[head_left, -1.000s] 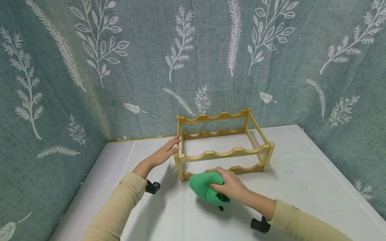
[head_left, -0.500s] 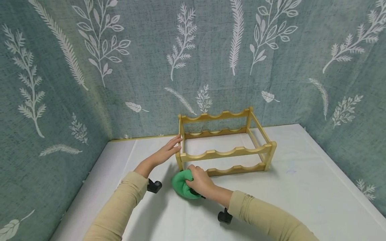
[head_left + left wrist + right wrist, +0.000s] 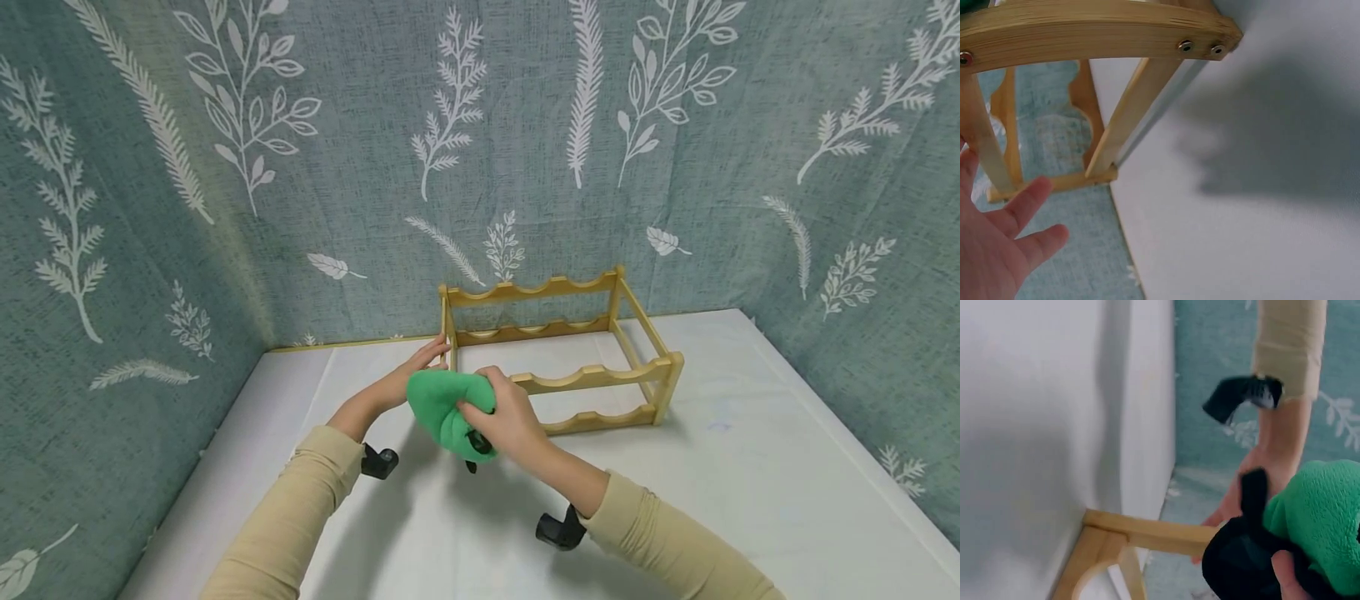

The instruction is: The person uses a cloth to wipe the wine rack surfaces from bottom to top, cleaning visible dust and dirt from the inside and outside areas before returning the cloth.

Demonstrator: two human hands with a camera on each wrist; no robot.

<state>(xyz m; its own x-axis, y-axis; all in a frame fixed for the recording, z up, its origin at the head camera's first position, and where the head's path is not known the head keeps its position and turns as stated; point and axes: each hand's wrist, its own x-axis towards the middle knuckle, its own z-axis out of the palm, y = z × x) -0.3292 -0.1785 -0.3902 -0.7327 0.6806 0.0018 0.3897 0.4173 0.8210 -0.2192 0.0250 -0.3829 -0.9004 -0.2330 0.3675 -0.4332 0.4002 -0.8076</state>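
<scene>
A wooden wine rack (image 3: 558, 383) with scalloped rails stands on the white tabletop. My left hand (image 3: 393, 387) rests at the rack's left end with its fingers extended; the left wrist view shows these fingers (image 3: 1029, 206) spread beside the end frame. In my right hand (image 3: 517, 425) I grip a bunched green fuzzy cloth (image 3: 442, 400) that has black parts. The cloth is raised in front of the rack's front left corner and hides it in the head view. From the right wrist, a black part (image 3: 1235, 562) shows against the green, with a thumb over it.
White sheeting covers the tabletop (image 3: 720, 492). A blue-green curtain (image 3: 360, 167) with white leaf prints hangs behind and on both sides. Black camera mounts (image 3: 561, 530) sit at both wrists.
My right hand has carried the cloth left along the rack's lower front rail, then up to the front left corner. The left hand has stayed at the rack's end.
</scene>
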